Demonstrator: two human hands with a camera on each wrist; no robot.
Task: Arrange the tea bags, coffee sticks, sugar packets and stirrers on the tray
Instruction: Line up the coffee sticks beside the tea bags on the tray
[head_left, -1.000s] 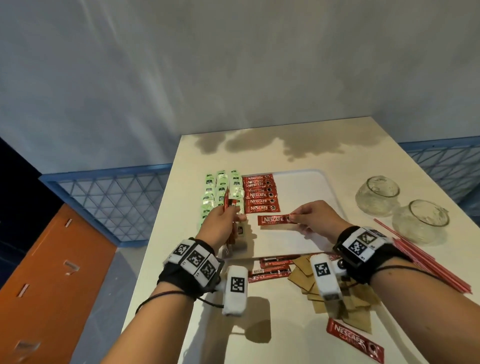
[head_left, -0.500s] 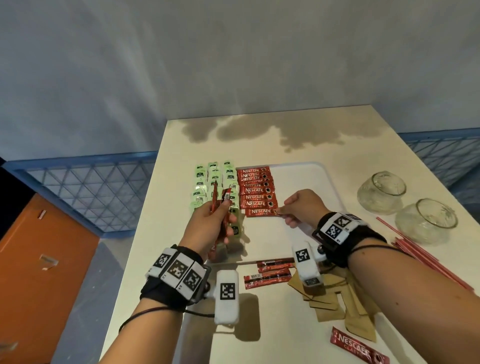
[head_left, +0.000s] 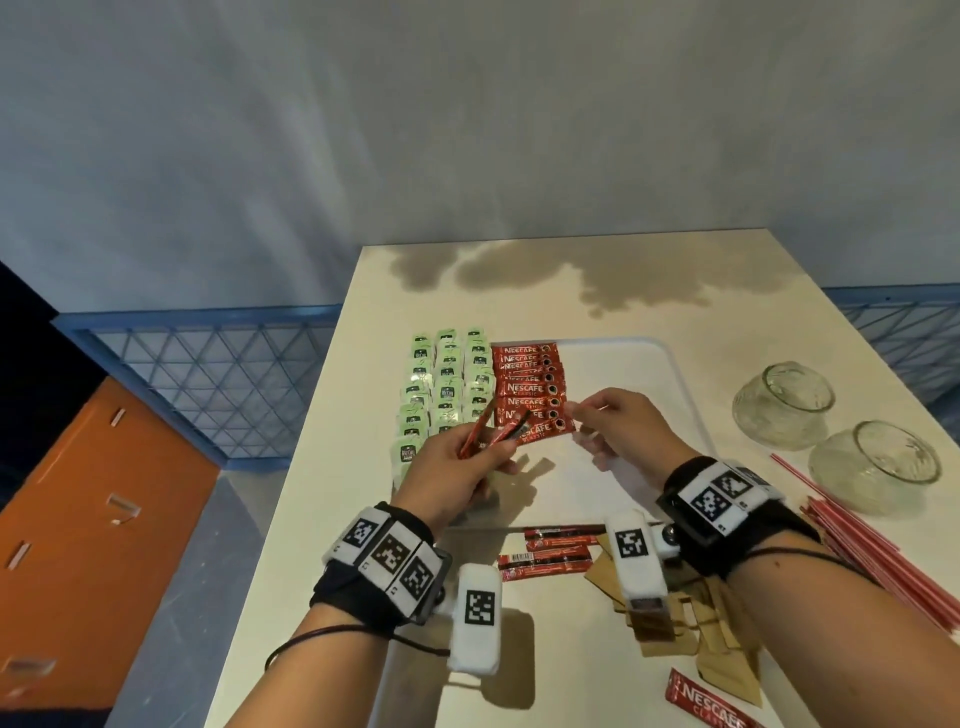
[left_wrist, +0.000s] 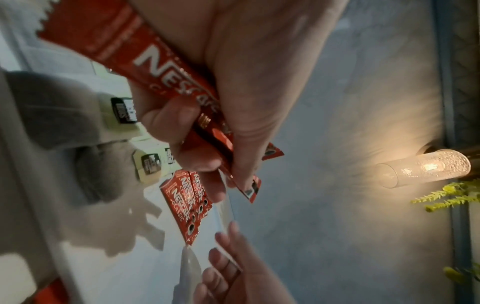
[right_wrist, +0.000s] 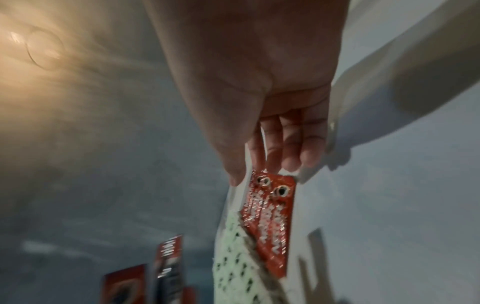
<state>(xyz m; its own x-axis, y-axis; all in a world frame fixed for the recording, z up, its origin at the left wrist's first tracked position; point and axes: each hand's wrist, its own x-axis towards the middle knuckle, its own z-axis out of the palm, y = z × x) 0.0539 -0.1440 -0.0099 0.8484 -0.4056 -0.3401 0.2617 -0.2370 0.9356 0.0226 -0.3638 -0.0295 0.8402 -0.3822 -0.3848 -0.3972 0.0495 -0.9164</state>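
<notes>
Rows of green tea bags (head_left: 447, 384) fill the left part of the white tray (head_left: 649, 374). Beside them lies a column of red coffee sticks (head_left: 530, 389), also seen in the left wrist view (left_wrist: 187, 205). My left hand (head_left: 493, 447) hovers over the tray's near left and grips a few more coffee sticks (left_wrist: 161, 61) between thumb and fingers. My right hand (head_left: 587, 421) hovers just right of the nearest stick in the column (right_wrist: 272, 216). Its fingers (right_wrist: 293, 148) are straight and hold nothing.
Loose coffee sticks (head_left: 550, 551) and brown sugar packets (head_left: 717, 623) lie on the table in front of the tray. Red stirrers (head_left: 872, 545) lie at the right, beside two glass jars (head_left: 779, 405) (head_left: 878, 467). One more stick (head_left: 706, 701) lies near the table's front edge.
My right hand slid a coffee stick up to the near end of the column, let it go and drew back slightly. My left hand kept its sticks.
</notes>
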